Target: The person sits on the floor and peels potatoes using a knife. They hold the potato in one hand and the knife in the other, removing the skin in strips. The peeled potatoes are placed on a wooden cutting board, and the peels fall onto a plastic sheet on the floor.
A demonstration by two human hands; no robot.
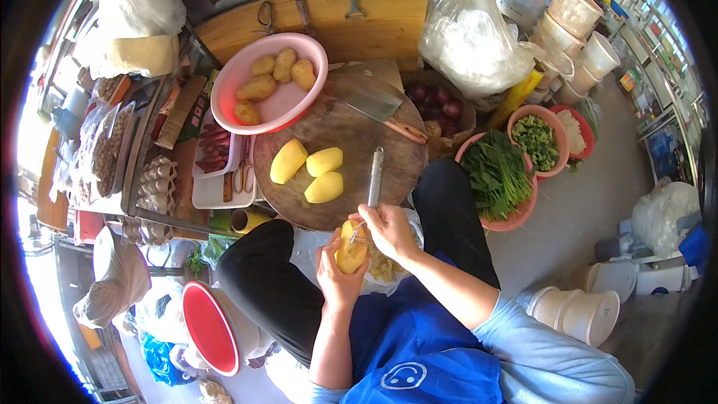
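In my left hand (341, 278) is a mostly peeled potato (351, 255), held over my lap. My right hand (391, 231) grips a metal vegetable peeler (376, 177), its handle pointing up and its head against the potato. Beneath both hands, a plastic bag (387, 275) of peelings lies between my knees. Three peeled potatoes (325, 187) rest on the round wooden chopping block (359, 123) just beyond. At its far left, a pink basin (269, 84) contains several unpeeled potatoes (256, 88). A cleaver (376, 106) lies flat across the block's far right side.
Right of my knee stand basins of leafy greens (496, 177) and chopped broccoli (535, 143). Red onions (443, 104) fill a box behind the block. To the left are a tray of sausages (215, 148), scissors (242, 177), egg trays (157, 185) and a red-lined bucket (210, 328).
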